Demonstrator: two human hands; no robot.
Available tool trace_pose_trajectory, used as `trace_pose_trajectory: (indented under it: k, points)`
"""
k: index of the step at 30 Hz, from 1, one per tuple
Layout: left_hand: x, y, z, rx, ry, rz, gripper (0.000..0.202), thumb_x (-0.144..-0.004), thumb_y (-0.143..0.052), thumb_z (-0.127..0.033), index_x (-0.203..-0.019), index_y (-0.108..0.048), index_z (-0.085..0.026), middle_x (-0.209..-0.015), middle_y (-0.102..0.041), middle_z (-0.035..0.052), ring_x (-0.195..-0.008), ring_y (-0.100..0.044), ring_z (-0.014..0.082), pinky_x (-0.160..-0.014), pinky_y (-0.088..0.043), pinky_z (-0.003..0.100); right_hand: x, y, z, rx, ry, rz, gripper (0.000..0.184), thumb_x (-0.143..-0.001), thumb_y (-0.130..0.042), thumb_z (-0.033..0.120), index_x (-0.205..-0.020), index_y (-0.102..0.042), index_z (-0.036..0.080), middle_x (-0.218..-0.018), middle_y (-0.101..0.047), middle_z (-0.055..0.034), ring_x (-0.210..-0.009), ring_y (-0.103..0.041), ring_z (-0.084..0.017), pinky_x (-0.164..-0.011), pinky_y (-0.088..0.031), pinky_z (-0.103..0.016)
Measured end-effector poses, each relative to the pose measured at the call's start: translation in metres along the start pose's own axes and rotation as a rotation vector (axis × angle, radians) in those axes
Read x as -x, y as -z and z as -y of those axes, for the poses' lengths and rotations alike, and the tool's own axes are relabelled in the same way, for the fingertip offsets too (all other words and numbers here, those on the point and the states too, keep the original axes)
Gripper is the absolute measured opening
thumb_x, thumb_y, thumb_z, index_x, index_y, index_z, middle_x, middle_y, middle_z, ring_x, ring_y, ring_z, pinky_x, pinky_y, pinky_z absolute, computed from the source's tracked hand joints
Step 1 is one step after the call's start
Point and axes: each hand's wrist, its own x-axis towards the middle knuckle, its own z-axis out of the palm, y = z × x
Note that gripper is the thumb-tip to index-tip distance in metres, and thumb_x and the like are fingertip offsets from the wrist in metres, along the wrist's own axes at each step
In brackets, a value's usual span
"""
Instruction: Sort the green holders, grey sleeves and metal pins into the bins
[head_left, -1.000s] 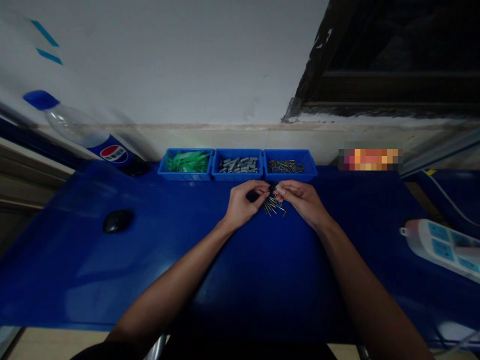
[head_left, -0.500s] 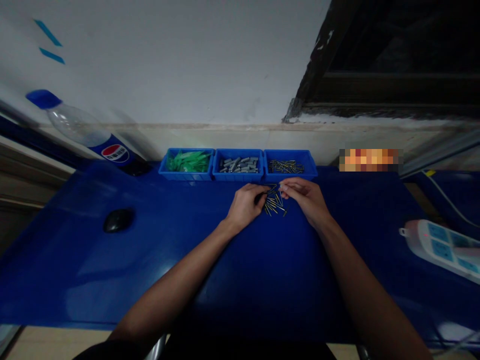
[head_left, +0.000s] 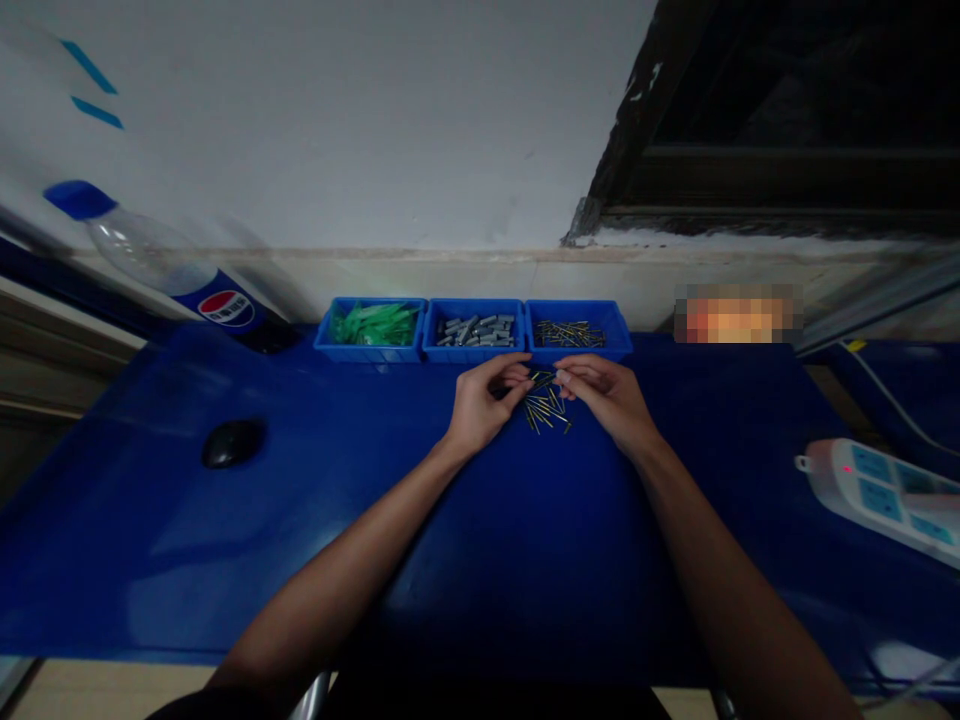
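Note:
A loose pile of thin metal pins (head_left: 546,408), brass-coloured and dark like long slim screws, lies on the blue table in front of the bins. At its left side is my left hand (head_left: 484,403), thumb and index finger apart, fingertips beside the pins, nothing visible held. From the right, my right hand (head_left: 609,398) has its thumb and index finger pinched together over the pile's edge. Whatever is between those fingertips is too small to make out. Behind the hands, the right blue bin (head_left: 579,352) holds more such pins.
The middle bin (head_left: 474,353) contains grey cylindrical pieces, the left bin (head_left: 369,353) green strips. A cola bottle (head_left: 227,302) stands at the back left, with a black mouse (head_left: 233,443) nearer. A white power strip (head_left: 877,495) lies right. A wall rises behind the bins.
My left hand has drawn slightly left from the pile, and its thumb and index finger have spread. My right hand stays pinched at nearly the same spot. The view has shifted slightly.

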Motion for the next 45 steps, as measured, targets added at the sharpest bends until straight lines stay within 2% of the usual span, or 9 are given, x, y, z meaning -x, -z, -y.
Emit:
trace_pose_trajectory:
  k: [5, 12, 16, 19, 21, 23, 26, 33, 45]
  points:
    - [0.003, -0.002, -0.003, 0.063, -0.035, 0.008, 0.049, -0.089, -0.082, -0.026, -0.128, -0.053, -0.021, -0.104, -0.074, 0.0057, -0.087, -0.077, 0.0148, -0.087, -0.067, 0.031, 0.003, -0.002, -0.001, 0.053, -0.012, 0.134, 0.029, -0.082, -0.085, 0.044, -0.101, -0.082, 0.022, -0.094, -0.083, -0.0073, -0.087, -0.078, -0.024, -0.086, -0.062, -0.041]
    - [0.004, -0.001, -0.011, -0.019, -0.123, 0.076, 0.037, -0.094, -0.074, -0.021, -0.124, -0.053, -0.020, -0.109, -0.071, 0.0068, -0.093, -0.076, 0.0161, -0.090, -0.065, 0.032, 0.004, -0.001, -0.001, 0.014, -0.041, 0.148, 0.026, -0.077, -0.089, 0.043, -0.090, -0.083, 0.022, -0.089, -0.083, -0.0069, -0.082, -0.079, -0.025, -0.083, -0.064, -0.041]
    - [0.003, 0.003, -0.013, -0.285, -0.182, 0.056, 0.032, -0.089, -0.068, -0.013, -0.119, -0.060, -0.020, -0.113, -0.073, 0.0078, -0.103, -0.072, 0.0213, -0.096, -0.061, 0.040, 0.003, -0.001, 0.002, -0.013, 0.030, -0.020, 0.023, -0.077, -0.089, 0.041, -0.089, -0.082, 0.023, -0.083, -0.081, -0.0050, -0.075, -0.078, -0.024, -0.080, -0.065, -0.043]
    - [0.003, 0.004, -0.013, -0.472, -0.183, 0.114, 0.039, -0.081, -0.064, -0.006, -0.118, -0.064, -0.019, -0.116, -0.073, 0.0087, -0.108, -0.068, 0.0265, -0.101, -0.057, 0.049, 0.001, 0.000, 0.002, -0.084, 0.171, -0.219, 0.028, -0.083, -0.086, 0.039, -0.108, -0.080, 0.028, -0.106, -0.082, -0.0057, -0.096, -0.080, -0.028, -0.095, -0.063, -0.049]
    - [0.003, 0.003, -0.013, -0.534, -0.152, 0.159, 0.041, -0.079, -0.063, -0.005, -0.118, -0.066, -0.018, -0.116, -0.073, 0.0097, -0.108, -0.068, 0.0285, -0.099, -0.057, 0.051, 0.000, 0.001, 0.000, -0.100, 0.223, -0.270, 0.037, -0.087, -0.083, 0.039, -0.122, -0.076, 0.031, -0.125, -0.078, -0.0064, -0.112, -0.077, -0.030, -0.104, -0.059, -0.053]
    - [0.004, 0.002, -0.013, -0.560, -0.121, 0.182, 0.038, -0.080, -0.062, -0.006, -0.116, -0.067, -0.018, -0.112, -0.073, 0.0094, -0.101, -0.070, 0.0274, -0.096, -0.058, 0.050, -0.001, 0.003, -0.001, -0.100, 0.224, -0.279, 0.039, -0.089, -0.081, 0.039, -0.126, -0.073, 0.033, -0.130, -0.076, -0.0069, -0.114, -0.076, -0.030, -0.105, -0.058, -0.054]
    - [0.005, 0.002, -0.012, -0.528, -0.105, 0.178, 0.035, -0.083, -0.059, -0.005, -0.114, -0.069, -0.018, -0.107, -0.073, 0.0081, -0.091, -0.071, 0.0231, -0.090, -0.059, 0.044, -0.001, 0.005, -0.003, -0.107, 0.197, -0.274, 0.031, -0.090, -0.079, 0.039, -0.120, -0.074, 0.032, -0.122, -0.079, -0.0071, -0.102, -0.078, -0.028, -0.097, -0.061, -0.051]
    - [0.004, 0.005, -0.007, -0.387, -0.137, 0.137, 0.036, -0.087, -0.060, -0.001, -0.119, -0.068, -0.018, -0.105, -0.074, 0.0066, -0.090, -0.071, 0.0182, -0.089, -0.061, 0.037, 0.000, 0.003, -0.002, -0.075, 0.164, -0.238, 0.025, -0.089, -0.078, 0.043, -0.110, -0.075, 0.030, -0.111, -0.080, -0.0068, -0.087, -0.075, -0.024, -0.085, -0.062, -0.045]
    - [-0.001, 0.002, -0.003, 0.032, 0.122, -0.117, 0.018, -0.086, -0.079, -0.022, -0.101, -0.072, -0.015, -0.096, -0.078, 0.0067, -0.080, -0.076, 0.0143, -0.081, -0.065, 0.027, 0.001, -0.005, -0.003, 0.027, 0.089, -0.150, 0.025, -0.086, -0.080, 0.040, -0.102, -0.079, 0.021, -0.078, -0.079, -0.0033, -0.064, -0.069, -0.016, -0.065, -0.056, -0.032]
